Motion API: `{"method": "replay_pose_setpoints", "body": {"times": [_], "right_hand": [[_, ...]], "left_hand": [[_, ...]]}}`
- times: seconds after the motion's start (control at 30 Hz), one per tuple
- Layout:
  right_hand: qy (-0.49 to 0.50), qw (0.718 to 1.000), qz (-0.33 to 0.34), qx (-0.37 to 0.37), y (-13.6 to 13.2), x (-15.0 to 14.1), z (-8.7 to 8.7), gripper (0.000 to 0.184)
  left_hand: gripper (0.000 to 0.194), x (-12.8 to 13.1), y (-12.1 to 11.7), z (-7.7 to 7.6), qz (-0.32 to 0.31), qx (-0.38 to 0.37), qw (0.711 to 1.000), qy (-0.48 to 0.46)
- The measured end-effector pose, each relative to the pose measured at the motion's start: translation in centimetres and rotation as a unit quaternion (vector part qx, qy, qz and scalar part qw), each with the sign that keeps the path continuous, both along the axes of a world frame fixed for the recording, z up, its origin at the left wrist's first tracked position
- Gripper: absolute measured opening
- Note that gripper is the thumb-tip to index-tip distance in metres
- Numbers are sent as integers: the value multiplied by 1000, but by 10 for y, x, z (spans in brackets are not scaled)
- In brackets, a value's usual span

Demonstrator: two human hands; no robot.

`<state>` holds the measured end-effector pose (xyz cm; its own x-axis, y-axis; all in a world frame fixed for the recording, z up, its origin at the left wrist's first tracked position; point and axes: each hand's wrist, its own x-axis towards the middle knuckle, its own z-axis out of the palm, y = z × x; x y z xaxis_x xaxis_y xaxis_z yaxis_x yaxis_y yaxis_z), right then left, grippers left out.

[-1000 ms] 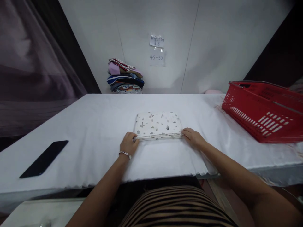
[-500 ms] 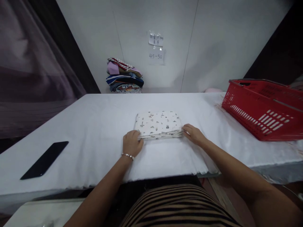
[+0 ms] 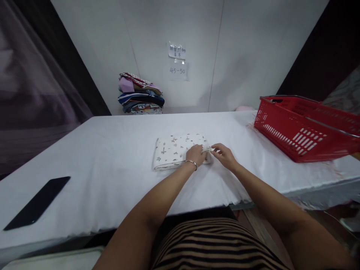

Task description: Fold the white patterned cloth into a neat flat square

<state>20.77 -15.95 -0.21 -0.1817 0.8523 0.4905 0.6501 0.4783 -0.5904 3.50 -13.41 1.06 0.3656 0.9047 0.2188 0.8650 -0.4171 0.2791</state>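
Observation:
A folded white cloth with small printed figures (image 3: 171, 152) lies flat in the middle of the white-covered table (image 3: 112, 172). My left hand (image 3: 196, 154), with a bracelet at the wrist, rests on the cloth's right part, fingers curled onto it. At the cloth's right edge my right hand (image 3: 223, 155) pinches the layers between thumb and fingers. The two hands nearly touch.
A red plastic basket (image 3: 303, 127) stands at the table's right end. A dark phone (image 3: 36, 202) lies near the left front edge. A stack of folded coloured clothes (image 3: 140, 93) sits at the back against the white wall, under a taped paper note (image 3: 177, 60).
My left hand has moved from the cloth's near left corner across to its right side, beside my right hand. The view has turned slightly right.

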Motion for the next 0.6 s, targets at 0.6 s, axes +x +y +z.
{"method": "replay_pose_setpoints", "body": {"times": [0.6], "right_hand": [[-285, 951, -84, -89, -16, -20, -9, 20]], "left_hand": [[12, -5, 0, -9, -24, 9, 1000, 7]]}}
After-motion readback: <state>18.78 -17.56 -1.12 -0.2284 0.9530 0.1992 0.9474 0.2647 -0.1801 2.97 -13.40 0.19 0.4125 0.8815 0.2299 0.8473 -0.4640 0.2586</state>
